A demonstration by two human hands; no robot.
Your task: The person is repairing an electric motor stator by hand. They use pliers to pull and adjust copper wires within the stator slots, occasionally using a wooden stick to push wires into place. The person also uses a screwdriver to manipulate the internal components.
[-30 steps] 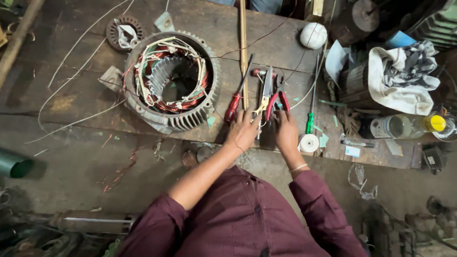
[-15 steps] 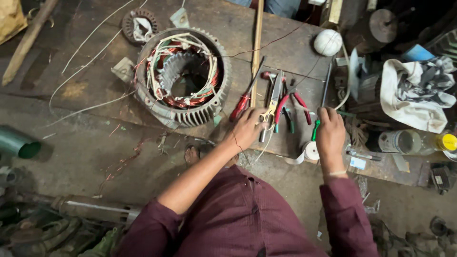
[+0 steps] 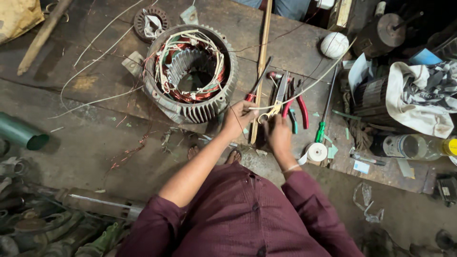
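My left hand point(image 3: 240, 116) pinches the near end of a thin white tube point(image 3: 309, 85) that runs up and to the right across the wooden bench point(image 3: 290, 43). My right hand point(image 3: 278, 132) is close beside it, its fingers on the handles of scissors point(image 3: 280, 95) that lie flat with the blades pointing away. Red-handled pliers point(image 3: 299, 107) lie just right of the scissors. A motor stator point(image 3: 190, 74) with copper windings and white leads sits left of my hands. A long wooden stick point(image 3: 261, 62) lies between the stator and the tools.
A green-handled screwdriver point(image 3: 322, 127), a white tape roll point(image 3: 316, 152) and a ball of white string point(image 3: 334, 45) lie to the right. Farther right are a crumpled cloth point(image 3: 419, 102) and a bottle point(image 3: 409, 146). A green pipe point(image 3: 21, 133) lies at the left.
My right hand moved left from the screwdriver and tape roll to the scissors' handles. The white tube now stretches from the upper right to my left hand.
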